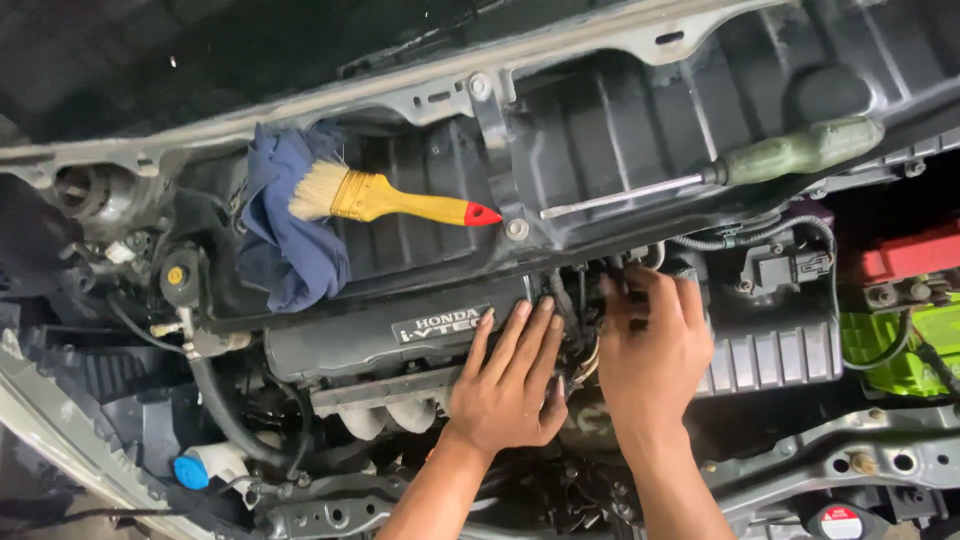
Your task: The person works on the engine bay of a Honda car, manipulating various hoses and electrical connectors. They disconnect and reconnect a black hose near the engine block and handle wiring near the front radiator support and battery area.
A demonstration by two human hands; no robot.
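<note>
I saw two hands in the engine bay. Left hand (507,385) lay flat, fingers spread and straight, resting on the edge of the dark engine cover (385,335), holding nothing. Right hand (650,355), just at its 3 o'clock, had fingers curled narrow into the cluster of black wires/connectors (578,300); couldn't tell exactly what it pinched. At 12 o'clock from the hands, on the black plastic cowl (600,130): one yellow-handled paintbrush w/ red tip (385,198), one blue rag (285,225) under its bristles at approx 10 o'clock, one green-handled screwdriver (720,172) at approx 1 o'clock. One blue cap (190,472) sat at 8 o'clock, one yellow cap (175,273) at 9 o'clock. One battery w/ red and green covers (905,310) at 3 o'clock.
</note>
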